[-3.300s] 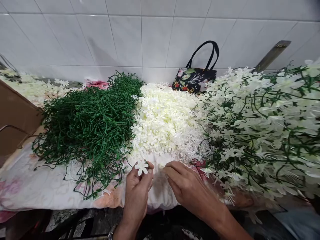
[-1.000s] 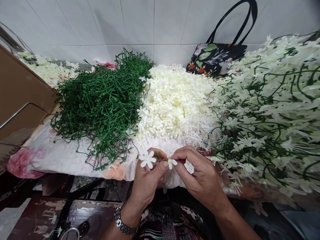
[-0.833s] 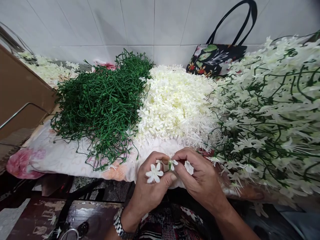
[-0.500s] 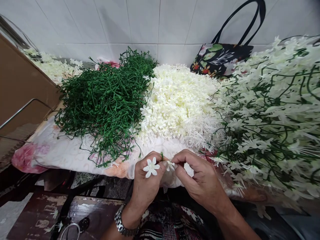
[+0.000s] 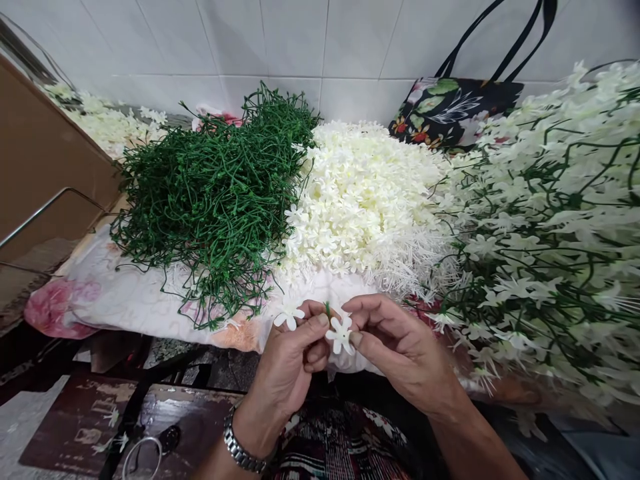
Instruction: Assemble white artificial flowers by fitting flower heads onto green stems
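Note:
My left hand [image 5: 290,363] pinches a green plastic stem [image 5: 327,309], its tip poking up beyond the thumb. One white artificial flower [image 5: 289,313] stands out at the left of that hand, above the knuckles. Between my two hands a second white flower [image 5: 341,335] faces up at me. My right hand [image 5: 410,353] has its thumb and fingertips against this flower's right-hand petals. Most of the stem is hidden inside the left hand.
Green stems [image 5: 210,193] lie heaped at the left, loose white blossoms [image 5: 360,193] in the middle. Assembled flower sprays [image 5: 550,253] pile up at the right. A floral bag [image 5: 450,113] leans by the tiled wall; a cardboard box [image 5: 45,147] stands far left.
The flower between my hands has turned its face up toward me. My left hand has rotated, carrying the other flower up and left. My right fingers have spread a little; the view shifted slightly.

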Available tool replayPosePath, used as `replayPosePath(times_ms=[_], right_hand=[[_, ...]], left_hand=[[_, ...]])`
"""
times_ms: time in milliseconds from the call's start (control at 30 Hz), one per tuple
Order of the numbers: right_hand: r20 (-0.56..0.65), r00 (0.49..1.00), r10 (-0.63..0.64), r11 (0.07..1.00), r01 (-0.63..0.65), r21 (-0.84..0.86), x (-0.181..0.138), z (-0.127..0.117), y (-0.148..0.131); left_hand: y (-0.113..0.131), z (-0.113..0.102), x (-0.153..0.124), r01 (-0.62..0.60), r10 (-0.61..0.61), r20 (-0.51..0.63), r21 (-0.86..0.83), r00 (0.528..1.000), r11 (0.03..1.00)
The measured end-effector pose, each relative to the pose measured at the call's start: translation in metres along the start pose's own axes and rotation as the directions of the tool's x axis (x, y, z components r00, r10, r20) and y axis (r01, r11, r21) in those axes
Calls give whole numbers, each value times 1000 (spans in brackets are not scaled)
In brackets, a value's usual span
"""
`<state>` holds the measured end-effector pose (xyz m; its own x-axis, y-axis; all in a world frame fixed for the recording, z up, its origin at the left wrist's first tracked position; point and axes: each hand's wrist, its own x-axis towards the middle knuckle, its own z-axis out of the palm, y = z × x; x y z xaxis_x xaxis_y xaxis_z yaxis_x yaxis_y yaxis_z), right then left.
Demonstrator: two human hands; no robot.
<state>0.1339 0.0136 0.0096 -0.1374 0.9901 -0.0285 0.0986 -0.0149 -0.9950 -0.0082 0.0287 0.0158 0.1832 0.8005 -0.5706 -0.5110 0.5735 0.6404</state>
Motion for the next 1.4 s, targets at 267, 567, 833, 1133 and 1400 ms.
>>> replayPosePath(times_ms=[267, 567, 833, 1133, 1400], right_hand=[[-110, 980, -169, 962, 140, -236, -3, -1, 2], [0, 924, -382, 818, 338, -464, -10, 4, -5], [-26, 832, -554, 481, 294, -826, -12, -41, -11], [92, 938, -334, 209, 169, -963, -1, -20, 12], [93, 943, -319, 97, 130, -987, 3, -16, 16]], left_hand=[[-2, -16, -4, -592, 606, 118, 422, 786, 686], [-11, -17, 0, -593, 540, 280, 556, 794, 583], [0, -12, 6, -327, 330, -35, 71, 943, 942], [3, -7, 8, -235, 232, -74, -35, 970, 971], [-8, 12, 9, -38, 31, 101, 63, 994, 997]])
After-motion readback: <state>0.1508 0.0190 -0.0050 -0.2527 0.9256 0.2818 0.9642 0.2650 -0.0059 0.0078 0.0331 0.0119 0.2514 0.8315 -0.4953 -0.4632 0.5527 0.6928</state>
